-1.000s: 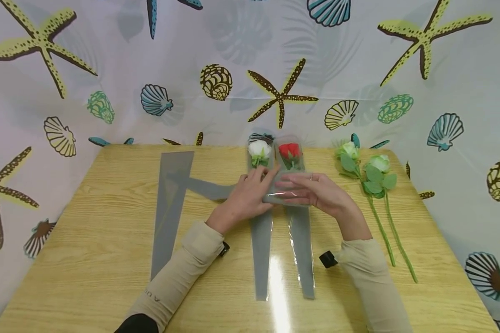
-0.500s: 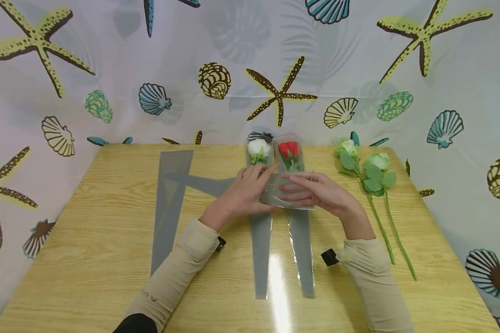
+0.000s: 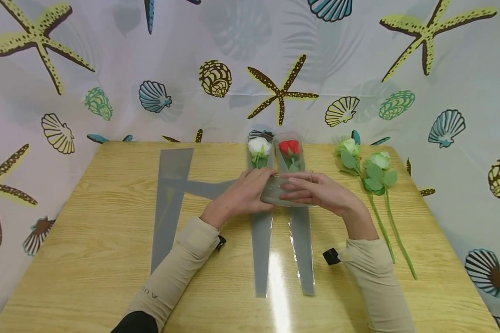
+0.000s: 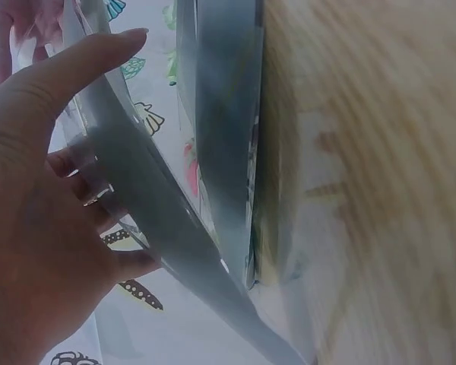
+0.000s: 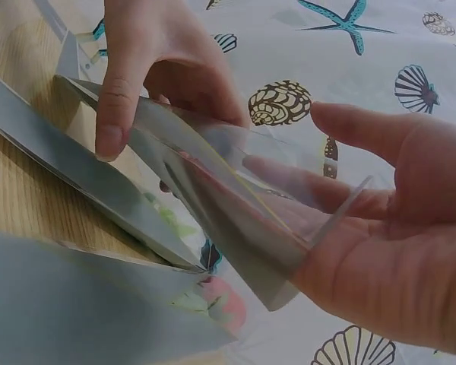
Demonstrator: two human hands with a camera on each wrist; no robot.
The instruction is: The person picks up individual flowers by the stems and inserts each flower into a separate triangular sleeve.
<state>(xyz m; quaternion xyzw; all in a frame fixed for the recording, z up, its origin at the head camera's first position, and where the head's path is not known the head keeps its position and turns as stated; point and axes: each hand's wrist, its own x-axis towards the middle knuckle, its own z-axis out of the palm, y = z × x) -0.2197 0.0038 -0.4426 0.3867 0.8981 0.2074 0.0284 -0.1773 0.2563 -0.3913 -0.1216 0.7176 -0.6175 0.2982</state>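
Observation:
My left hand (image 3: 241, 192) grips a clear-and-grey plastic flower sleeve (image 3: 208, 188), its thumb on one face and fingers on the other. The sleeve lies sideways in the air, with its narrow tail to the left and its wide mouth to the right. At that mouth is my right hand (image 3: 322, 192), its fingers extended and seen through the clear film (image 5: 289, 179), the thumb (image 5: 365, 133) raised apart. Just beyond the hands lie a white rose (image 3: 259, 147) and a red rose (image 3: 290, 148), each in its own sleeve, tails (image 3: 260, 254) toward me.
Another grey sleeve (image 3: 166, 222) lies flat on the wooden table (image 3: 96, 231) at the left. Two pale green-white roses (image 3: 378, 160) with long green stems lie unwrapped at the right. A shell-and-starfish patterned cloth (image 3: 183, 46) hangs behind the table.
The held sleeve's mouth has shifted slightly, and my left fingers now lie closer together over it. The right hand stays at the mouth, almost unmoved.

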